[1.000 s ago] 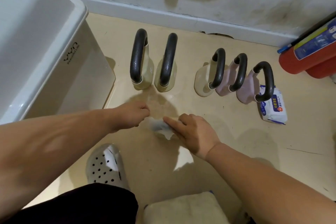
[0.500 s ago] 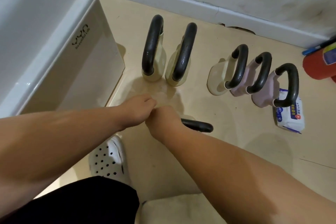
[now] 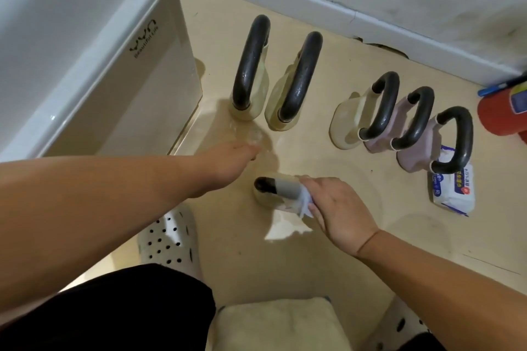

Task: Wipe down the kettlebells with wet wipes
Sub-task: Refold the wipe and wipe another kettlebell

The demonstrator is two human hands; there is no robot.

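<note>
Hands work low over a beige floor [image 3: 328,251]. The right hand [image 3: 342,211] has its fingers [image 3: 309,184] curled around a wet wipe [image 3: 302,204] that is wrapped over the black handle of the nearest kettlebell [image 3: 263,184]. This cream kettlebell stands on the floor at the centre, between the two forearms. The left hand [image 3: 231,159] reaches forward just above and to the left of it, apart from it. Its fingers are blurred, and whether they are curled or holding anything cannot be told.

Farther back, a row of kettlebells [image 3: 383,105] stands near the wall: two tall cream ones, a shorter cream one, then two pink ones. A pack of wipes [image 3: 453,191] lies just beside the last pink one. A white bin [image 3: 114,71] stands at the left, and a white perforated clog [image 3: 171,239] shows below the left forearm.
</note>
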